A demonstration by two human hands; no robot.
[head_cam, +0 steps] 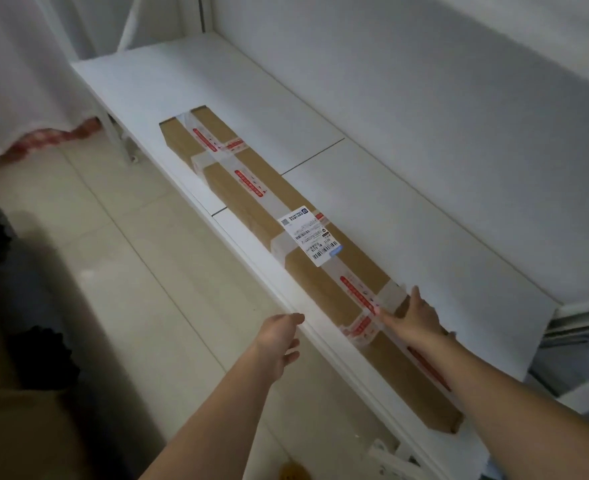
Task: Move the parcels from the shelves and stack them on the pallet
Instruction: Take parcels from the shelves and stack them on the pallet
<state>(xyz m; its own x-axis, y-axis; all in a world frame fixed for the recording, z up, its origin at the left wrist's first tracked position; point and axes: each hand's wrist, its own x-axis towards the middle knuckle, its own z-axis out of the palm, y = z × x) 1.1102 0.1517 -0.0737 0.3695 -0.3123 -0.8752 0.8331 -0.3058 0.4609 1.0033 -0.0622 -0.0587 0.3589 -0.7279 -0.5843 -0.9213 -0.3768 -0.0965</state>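
- At the shelf's (189, 74) front edge, your left hand (279, 341) hangs with loose fingers, holding nothing, likely reaching for the near side.
- Your right hand (414, 315) lies flat, fingers straight, on the long parcel (251, 195), seemingly steadying it on the shelf.
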